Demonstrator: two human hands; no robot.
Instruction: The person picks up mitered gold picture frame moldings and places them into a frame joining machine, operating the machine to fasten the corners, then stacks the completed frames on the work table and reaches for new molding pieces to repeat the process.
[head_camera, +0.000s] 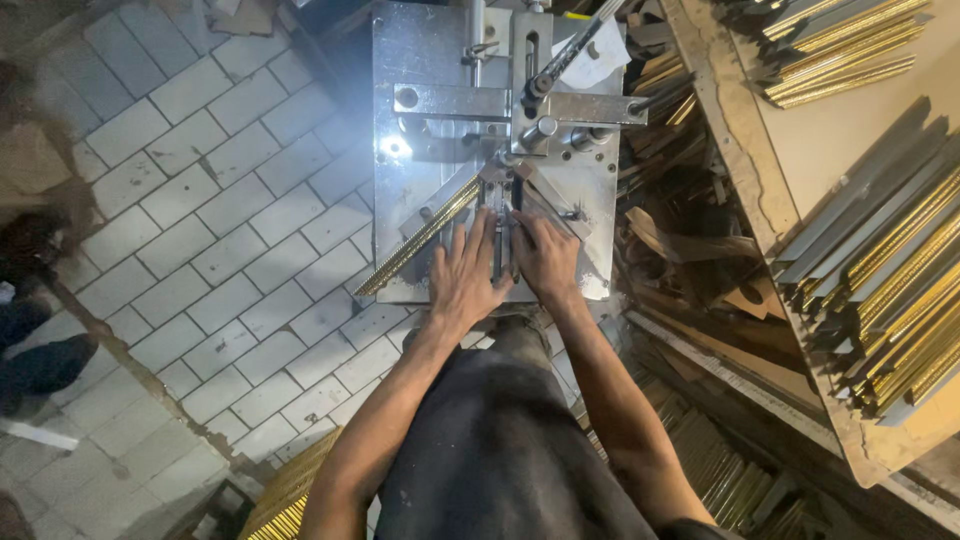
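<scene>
Fingers of both hands, left hand and right hand, are pressing flat (spread, not gripping) on gold moulding strips at the metal machine, seemingly seating the corner; next probably needs steady pressure.

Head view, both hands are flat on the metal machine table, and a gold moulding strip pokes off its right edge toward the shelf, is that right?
Not quite. The head view shows the gold strip running off the table's left edge, out over the tiled floor, not toward the shelf. The rest holds: the left hand and right hand lie flat on the machine table.
</scene>
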